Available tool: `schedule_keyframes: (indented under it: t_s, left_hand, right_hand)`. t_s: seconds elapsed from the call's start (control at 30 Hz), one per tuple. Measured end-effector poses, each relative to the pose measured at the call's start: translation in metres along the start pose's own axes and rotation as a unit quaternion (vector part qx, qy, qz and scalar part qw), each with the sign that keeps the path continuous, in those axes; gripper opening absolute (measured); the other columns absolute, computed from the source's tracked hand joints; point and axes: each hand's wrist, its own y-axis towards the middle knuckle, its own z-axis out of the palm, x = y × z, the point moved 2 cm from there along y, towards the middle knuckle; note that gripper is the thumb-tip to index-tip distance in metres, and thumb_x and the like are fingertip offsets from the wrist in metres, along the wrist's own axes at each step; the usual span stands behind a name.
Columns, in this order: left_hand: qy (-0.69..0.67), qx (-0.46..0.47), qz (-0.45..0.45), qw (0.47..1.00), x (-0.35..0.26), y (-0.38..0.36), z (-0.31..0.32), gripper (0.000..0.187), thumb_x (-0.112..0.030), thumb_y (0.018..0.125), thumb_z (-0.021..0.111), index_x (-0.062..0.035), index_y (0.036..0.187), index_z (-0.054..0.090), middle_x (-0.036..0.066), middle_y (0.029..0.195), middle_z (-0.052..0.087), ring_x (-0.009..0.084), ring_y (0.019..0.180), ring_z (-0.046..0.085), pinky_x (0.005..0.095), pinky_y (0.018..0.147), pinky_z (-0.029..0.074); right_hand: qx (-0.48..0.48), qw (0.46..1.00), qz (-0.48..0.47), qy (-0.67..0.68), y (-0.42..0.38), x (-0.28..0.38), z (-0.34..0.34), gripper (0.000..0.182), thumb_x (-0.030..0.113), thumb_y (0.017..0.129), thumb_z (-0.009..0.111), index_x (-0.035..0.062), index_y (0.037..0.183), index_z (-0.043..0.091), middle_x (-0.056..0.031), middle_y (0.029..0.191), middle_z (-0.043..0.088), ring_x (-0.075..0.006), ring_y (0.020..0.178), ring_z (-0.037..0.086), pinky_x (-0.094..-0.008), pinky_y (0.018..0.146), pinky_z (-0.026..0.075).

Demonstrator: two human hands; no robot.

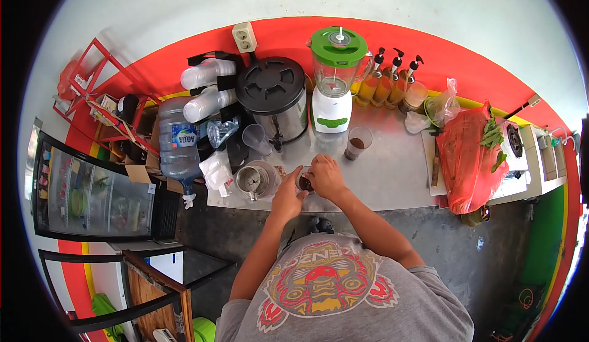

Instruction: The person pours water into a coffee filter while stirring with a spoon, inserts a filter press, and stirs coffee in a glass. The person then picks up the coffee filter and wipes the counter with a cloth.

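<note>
Near the counter's front edge, my left hand (287, 197) is wrapped round the left side of a small clear cup (304, 181) with dark brown contents. My right hand (327, 176) is closed at the cup's right rim, fingers bent over its top; whether it also holds something small is hidden. A second clear plastic cup (357, 144) with a dark brown layer stands just beyond my right hand. Left of my hands sits a metal strainer (250, 180) over a clear pitcher (267, 184). An empty-looking clear cup (256, 138) leans behind it.
Along the wall stand a steel drink dispenser (273, 103), a green-lidded blender (333, 106) and several pump bottles (384, 87). Stacked cups (208, 75) and a large water bottle (179, 136) are left. A red plastic bag (469, 164) lies right, beside a stove (515, 149).
</note>
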Motion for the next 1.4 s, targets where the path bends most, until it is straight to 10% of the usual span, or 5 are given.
schedule_keyframes:
  t_s: [0.47,0.57,1.07,1.13,1.4]
  left_hand:
    - [-0.015,-0.003,-0.004,1.0,-0.002,-0.001,0.0,0.08,-0.007,0.091,0.078,-0.0199,0.161,0.042,0.013,0.151,0.056,0.0354,0.122,0.064,0.0477,0.104,0.051]
    - [-0.01,-0.039,0.045,0.998,-0.002,0.0,0.001,0.082,0.004,0.086,0.078,-0.0119,0.159,0.046,0.017,0.151,0.057,0.0291,0.102,0.07,0.0388,0.096,0.055]
    - [-0.057,-0.017,0.003,0.998,0.001,-0.003,0.001,0.08,-0.005,0.09,0.079,-0.0225,0.16,0.046,0.012,0.147,0.06,0.0285,0.108,0.068,0.0434,0.1,0.053]
    - [-0.062,-0.028,0.007,0.998,0.0,-0.002,0.002,0.081,-0.005,0.089,0.079,-0.022,0.16,0.046,0.013,0.146,0.061,0.0272,0.106,0.069,0.0425,0.099,0.053]
    - [-0.099,-0.012,-0.004,0.995,-0.012,-0.004,-0.005,0.078,0.007,0.087,0.076,-0.0098,0.158,0.048,0.02,0.155,0.055,0.0316,0.125,0.066,0.038,0.099,0.056]
  right_hand:
    - [0.017,0.992,-0.005,-0.122,0.0,0.003,0.003,0.024,0.029,0.091,0.077,0.0059,0.092,0.083,-0.0101,0.116,0.065,-0.0297,0.116,0.057,-0.0441,0.1,0.044]
    - [-0.021,0.998,-0.011,-0.055,0.003,0.0,0.004,0.025,0.029,0.091,0.077,0.0047,0.09,0.082,-0.0097,0.116,0.065,-0.0296,0.117,0.056,-0.0436,0.101,0.043]
    - [0.043,0.995,-0.055,-0.065,0.001,0.009,0.001,0.019,0.023,0.092,0.075,0.007,0.087,0.082,-0.0091,0.115,0.065,-0.0301,0.115,0.056,-0.0438,0.097,0.044]
    - [-0.082,0.99,-0.108,-0.046,0.001,0.001,0.001,0.018,0.026,0.089,0.077,0.009,0.083,0.081,-0.009,0.114,0.066,-0.029,0.115,0.057,-0.0417,0.098,0.045]
    - [-0.014,0.995,-0.089,-0.052,-0.005,0.011,-0.006,0.016,0.024,0.089,0.077,0.009,0.086,0.082,-0.0082,0.119,0.064,-0.0285,0.119,0.055,-0.042,0.098,0.044]
